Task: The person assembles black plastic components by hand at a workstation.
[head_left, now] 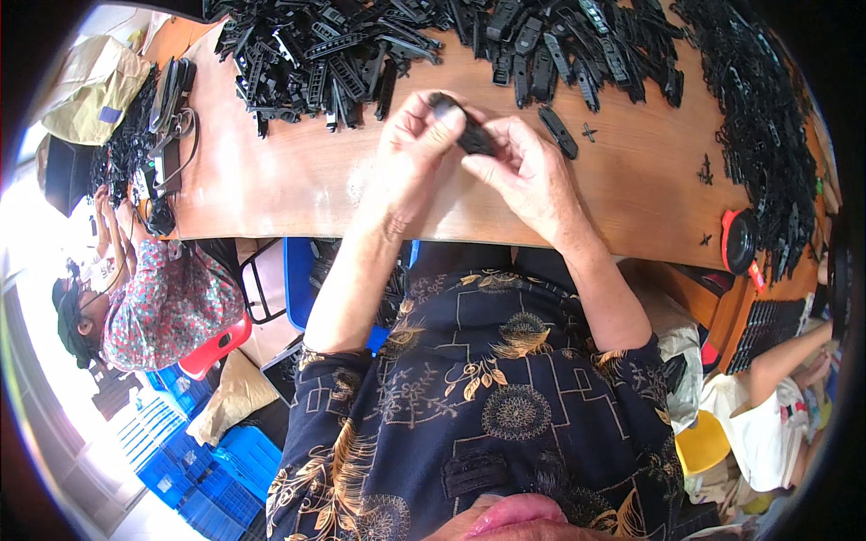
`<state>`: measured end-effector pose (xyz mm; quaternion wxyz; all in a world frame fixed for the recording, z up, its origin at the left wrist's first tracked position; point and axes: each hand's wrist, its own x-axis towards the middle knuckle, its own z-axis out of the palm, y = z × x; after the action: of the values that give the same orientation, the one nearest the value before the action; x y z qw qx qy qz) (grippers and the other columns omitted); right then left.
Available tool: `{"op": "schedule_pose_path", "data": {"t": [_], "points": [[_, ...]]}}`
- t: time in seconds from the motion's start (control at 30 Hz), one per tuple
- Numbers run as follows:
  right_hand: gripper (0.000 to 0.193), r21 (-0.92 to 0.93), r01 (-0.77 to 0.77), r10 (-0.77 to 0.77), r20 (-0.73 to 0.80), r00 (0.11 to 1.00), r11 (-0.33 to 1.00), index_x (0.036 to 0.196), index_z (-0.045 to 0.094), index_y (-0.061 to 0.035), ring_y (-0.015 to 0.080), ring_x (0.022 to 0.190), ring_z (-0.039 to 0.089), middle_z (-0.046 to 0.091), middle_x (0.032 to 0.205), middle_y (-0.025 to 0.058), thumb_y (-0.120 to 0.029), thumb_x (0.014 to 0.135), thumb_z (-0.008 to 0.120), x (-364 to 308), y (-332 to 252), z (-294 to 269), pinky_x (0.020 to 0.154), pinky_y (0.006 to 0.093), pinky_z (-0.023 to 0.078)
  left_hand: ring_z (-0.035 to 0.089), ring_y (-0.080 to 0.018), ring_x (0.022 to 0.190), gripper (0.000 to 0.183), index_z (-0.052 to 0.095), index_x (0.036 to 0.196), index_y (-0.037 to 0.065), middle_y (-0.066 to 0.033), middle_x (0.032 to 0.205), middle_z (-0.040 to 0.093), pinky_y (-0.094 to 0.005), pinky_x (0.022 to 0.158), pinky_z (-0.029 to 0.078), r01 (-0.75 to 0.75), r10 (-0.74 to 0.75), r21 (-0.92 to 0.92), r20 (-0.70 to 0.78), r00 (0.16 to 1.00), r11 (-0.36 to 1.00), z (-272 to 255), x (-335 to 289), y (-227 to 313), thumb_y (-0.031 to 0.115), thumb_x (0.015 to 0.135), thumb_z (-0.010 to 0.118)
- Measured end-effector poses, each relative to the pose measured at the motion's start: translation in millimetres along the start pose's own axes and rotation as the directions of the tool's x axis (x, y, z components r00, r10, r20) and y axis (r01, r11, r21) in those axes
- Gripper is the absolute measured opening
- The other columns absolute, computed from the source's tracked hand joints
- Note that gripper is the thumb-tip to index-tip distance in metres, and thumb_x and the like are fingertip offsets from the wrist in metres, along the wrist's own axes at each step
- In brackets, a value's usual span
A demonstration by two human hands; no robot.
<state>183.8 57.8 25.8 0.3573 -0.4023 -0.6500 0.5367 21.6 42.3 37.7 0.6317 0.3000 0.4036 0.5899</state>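
Above the wooden table, a dark, elongated black plastic part (474, 138) is held between both hands. My left hand (417, 140) pinches its upper left end, thumb on top. The fingers of my right hand (528, 169) close round its lower right end. Just right of my hands lies a similar long black part (557, 132), with a small black cross-shaped piece (589, 132) beside it. Beyond my hands are a heap of ribbed black strips (316, 68) on the left and a heap of long black casings (541, 50) on the right. My fingers hide some of the held part.
More black parts (758, 117) cover the table's right side. A red-and-black round object (740, 242) sits by the near right edge. Co-workers sit at left (167, 307) and right (758, 415). Blue crates (203, 478) stand on the floor at lower left.
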Motion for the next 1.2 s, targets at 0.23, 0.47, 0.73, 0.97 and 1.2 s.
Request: {"op": "schedule_pose_path", "data": {"t": [0.23, 0.47, 0.73, 0.97, 1.2], "points": [[0.047, -0.835, 0.196, -0.427, -0.051, 0.903, 0.515, 0.106, 0.056, -0.0066, 0.0194, 0.079, 0.057, 0.055, 0.089, 0.0046, -0.028, 0.070, 0.077, 0, -1, -56, 0.066, 0.0326, 0.052, 0.060, -0.0184, 0.072, 0.011, 0.060, 0.089, 0.005, -0.0060, 0.086, 0.063, -0.0315, 0.063, 0.049, -0.042, 0.253, 0.952, -0.038, 0.967, 0.303, -36, 59, 44, 0.016, 0.085, 0.063], [0.019, -0.920, 0.214, -0.334, 0.099, 0.937, 0.329, 0.091, 0.062, -0.0043, 0.0209, 0.082, 0.057, 0.053, 0.083, 0.0059, -0.011, 0.074, 0.068, 3, 4, -69, 0.068, 0.0330, 0.054, 0.059, -0.0254, 0.095, 0.023, 0.062, 0.102, 0.011, -0.0051, 0.097, 0.058, -0.0381, 0.078, 0.052, -0.166, 0.248, 0.748, 0.408, 0.878, -0.642, -40, 80, 44, 0.015, 0.080, 0.065], [0.021, -0.674, 0.246, -0.388, -0.065, 0.920, 0.696, 0.104, 0.062, -0.0051, 0.0185, 0.077, 0.064, 0.063, 0.092, 0.0068, 0.000, 0.084, 0.058, -2, -8, -75, 0.063, 0.0301, 0.052, 0.058, -0.0247, 0.093, 0.019, 0.059, 0.098, 0.009, -0.0051, 0.096, 0.057, -0.0369, 0.076, 0.053, -0.359, 0.094, 0.617, 0.578, 0.810, -0.701, -46, 93, 48, 0.011, 0.079, 0.064], [0.035, 0.516, -0.005, 0.029, -0.039, 0.999, 0.857, 0.124, 0.047, 0.0003, 0.0184, 0.097, 0.063, 0.059, 0.115, 0.0166, 0.001, 0.090, 0.042, -6, -12, -64, 0.070, 0.0234, 0.051, 0.059, -0.0266, 0.091, 0.022, 0.058, 0.098, 0.008, -0.0059, 0.091, 0.059, -0.0371, 0.076, 0.052, -0.403, 0.075, 0.601, 0.613, 0.786, -0.690, -50, 93, 58, 0.013, 0.078, 0.067], [0.037, 0.336, -0.034, 0.026, 0.029, 0.999, 0.941, 0.129, 0.045, -0.0030, 0.0142, 0.084, 0.063, 0.060, 0.106, 0.0120, -0.005, 0.092, 0.050, 5, -5, -53, 0.070, 0.0234, 0.051, 0.062, -0.0313, 0.068, 0.030, 0.052, 0.094, 0.001, -0.0175, 0.074, 0.061, -0.0364, 0.061, 0.048, -0.302, 0.226, 0.899, 0.238, 0.945, 0.316, -18, 73, 62, 0.016, 0.078, 0.073]]}}
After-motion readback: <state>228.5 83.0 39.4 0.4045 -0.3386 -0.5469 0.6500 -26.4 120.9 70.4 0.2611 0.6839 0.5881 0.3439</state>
